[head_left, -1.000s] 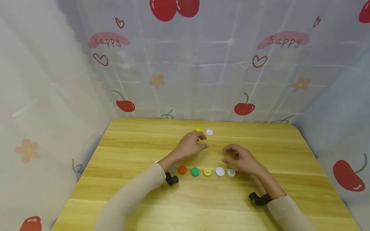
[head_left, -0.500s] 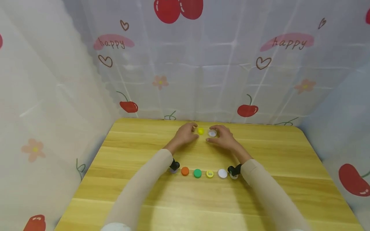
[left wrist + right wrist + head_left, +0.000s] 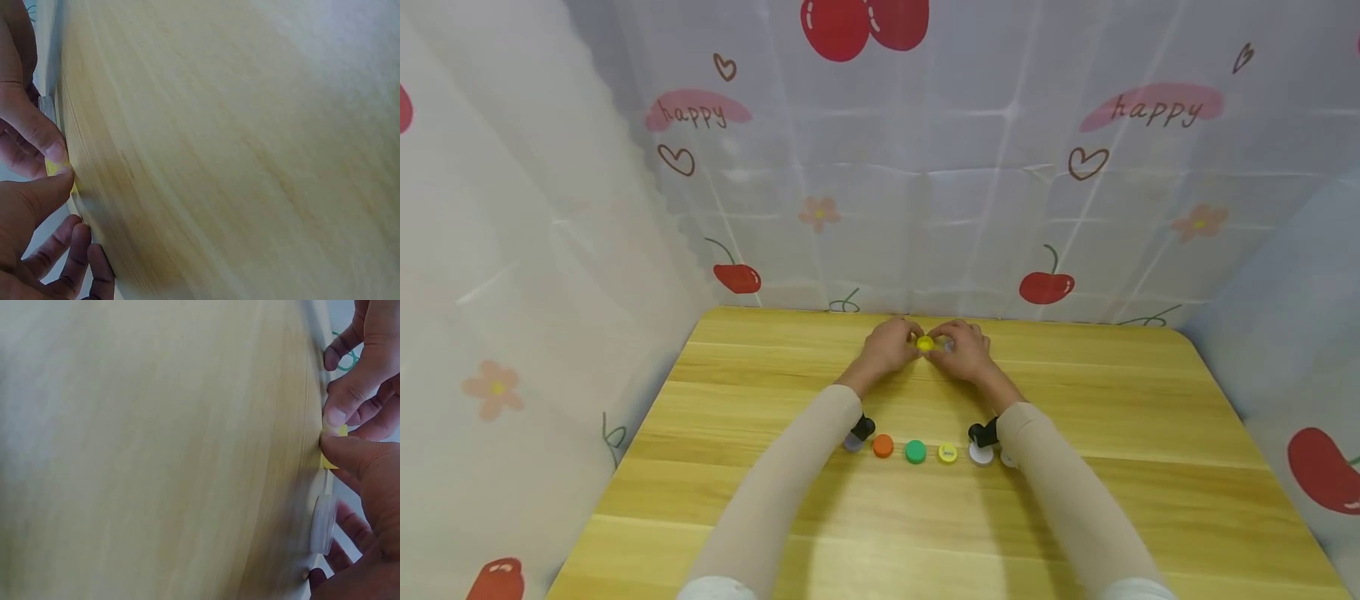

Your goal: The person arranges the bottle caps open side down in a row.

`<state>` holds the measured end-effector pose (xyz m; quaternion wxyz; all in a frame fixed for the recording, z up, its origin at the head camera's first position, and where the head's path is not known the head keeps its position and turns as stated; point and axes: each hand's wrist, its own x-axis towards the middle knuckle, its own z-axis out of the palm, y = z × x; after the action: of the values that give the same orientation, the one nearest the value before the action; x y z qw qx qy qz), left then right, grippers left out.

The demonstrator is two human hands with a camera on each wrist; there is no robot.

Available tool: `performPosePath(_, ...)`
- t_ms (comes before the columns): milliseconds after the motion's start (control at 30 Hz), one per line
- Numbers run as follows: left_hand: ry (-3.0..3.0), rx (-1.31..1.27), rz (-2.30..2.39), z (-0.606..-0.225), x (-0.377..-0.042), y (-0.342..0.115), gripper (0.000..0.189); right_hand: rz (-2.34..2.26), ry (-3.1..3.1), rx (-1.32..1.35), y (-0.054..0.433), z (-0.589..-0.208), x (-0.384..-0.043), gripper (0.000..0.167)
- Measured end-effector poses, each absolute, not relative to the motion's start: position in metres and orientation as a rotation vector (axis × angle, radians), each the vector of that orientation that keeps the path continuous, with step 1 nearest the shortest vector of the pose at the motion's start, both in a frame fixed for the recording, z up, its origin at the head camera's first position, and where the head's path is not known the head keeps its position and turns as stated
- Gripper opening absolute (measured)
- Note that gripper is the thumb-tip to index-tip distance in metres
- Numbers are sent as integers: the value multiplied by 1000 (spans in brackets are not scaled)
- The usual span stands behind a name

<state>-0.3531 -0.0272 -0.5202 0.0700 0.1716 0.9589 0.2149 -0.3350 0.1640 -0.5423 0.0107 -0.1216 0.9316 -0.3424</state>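
Note:
Near the table's back edge, both hands come together at a small yellow bottle cap (image 3: 925,343). The left hand (image 3: 889,346) pinches its left side between thumb and fingers. From the other side the right hand (image 3: 964,354) grips the same cap, the two thumbs almost meeting in the right wrist view. A clear ridged lid (image 3: 323,525) stands on the table beside the right hand's lower fingers; in the head view that hand covers most of it. The left wrist view shows only a sliver of yellow between the fingertips.
Across the mid-table runs a row of caps: greyish purple (image 3: 853,444), orange (image 3: 883,446), green (image 3: 915,452), printed yellow (image 3: 947,452), white (image 3: 981,454) and one partly hidden by the right sleeve. A patterned curtain (image 3: 880,208) hangs behind the table (image 3: 1150,517).
The right hand has moved forward and left from above the row to the yellow cap. The left hand has moved slightly forward, and both now hold the cap.

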Motion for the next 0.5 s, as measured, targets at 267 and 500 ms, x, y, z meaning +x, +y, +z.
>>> performPosePath(267,2869,560,649,-516,-351,-29,35,-1074,2924,-439,167,-543,-336,36)
performPosePath(500,2802,668,839,-517,-344,-37,33,-1202,2903,-609,174,-537,-328,33)
